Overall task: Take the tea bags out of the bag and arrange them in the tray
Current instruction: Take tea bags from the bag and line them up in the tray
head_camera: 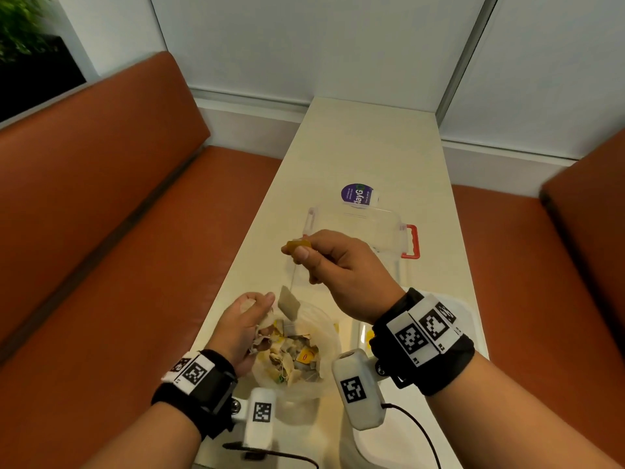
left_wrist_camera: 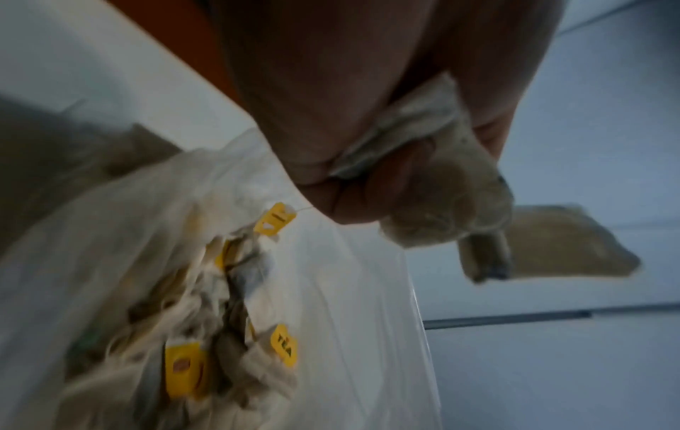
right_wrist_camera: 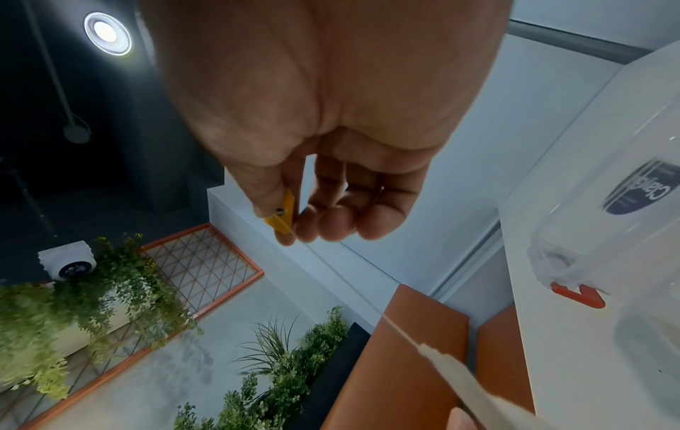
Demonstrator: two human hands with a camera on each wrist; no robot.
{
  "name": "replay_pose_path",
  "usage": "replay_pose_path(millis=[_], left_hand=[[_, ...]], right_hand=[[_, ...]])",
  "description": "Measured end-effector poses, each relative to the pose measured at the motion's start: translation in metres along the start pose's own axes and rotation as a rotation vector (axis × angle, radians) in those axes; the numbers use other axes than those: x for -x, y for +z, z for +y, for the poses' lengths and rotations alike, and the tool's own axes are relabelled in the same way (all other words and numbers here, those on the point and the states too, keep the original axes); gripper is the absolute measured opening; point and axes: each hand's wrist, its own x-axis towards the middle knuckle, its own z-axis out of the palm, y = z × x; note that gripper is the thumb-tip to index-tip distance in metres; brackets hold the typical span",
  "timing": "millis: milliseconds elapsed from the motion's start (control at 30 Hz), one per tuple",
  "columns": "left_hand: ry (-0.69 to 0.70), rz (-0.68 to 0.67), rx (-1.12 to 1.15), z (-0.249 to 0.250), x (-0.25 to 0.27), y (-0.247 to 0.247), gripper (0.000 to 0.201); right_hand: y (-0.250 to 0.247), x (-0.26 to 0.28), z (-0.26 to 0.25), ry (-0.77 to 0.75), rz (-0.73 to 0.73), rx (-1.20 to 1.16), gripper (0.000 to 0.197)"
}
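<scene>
Above the cream desk (head_camera: 355, 157), your right hand (head_camera: 341, 265) is raised, thumb and forefinger pinching the small yellow paper tag (head_camera: 299, 246) of a beige tea bag (head_camera: 289, 302) that dangles by its string over the clear plastic bag (head_camera: 324, 333) of tea bags. Your left hand (head_camera: 243, 328) sits at that bag's rim, fingers (left_wrist_camera: 386, 180) curled around its bunched edge. Beyond your right hand lies the clear plastic tray with a red handle (head_camera: 411, 242).

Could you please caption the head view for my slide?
Right hand lifts a tea bag by its yellow tag from the plastic bag, left hand gripping its rim.
</scene>
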Motion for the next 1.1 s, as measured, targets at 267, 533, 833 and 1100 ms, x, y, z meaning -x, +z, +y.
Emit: replay_pose_path(millis=[267, 533, 833, 1100], left_hand=[[0.175, -0.223, -0.513, 0.039, 0.009, 0.017, 0.032], [0.276, -0.313, -0.954, 0.054, 0.006, 0.053, 0.008], [0.174, -0.212, -0.579, 0.045, 0.009, 0.068, 0.017], [0.109, -0.300, -0.527, 0.044, 0.018, 0.078, 0.015]], right_hand=[[-0.018, 0.004, 0.004, 0.046, 0.048, 0.004, 0.020], [-0.030, 0.006, 0.007, 0.047, 0.095, -0.022, 0.012], [-0.027, 0.032, 0.051, 0.327, 0.130, 0.061, 0.010], [-0.016, 0.044, 0.066, 0.415, 0.303, -0.198, 0.012]])
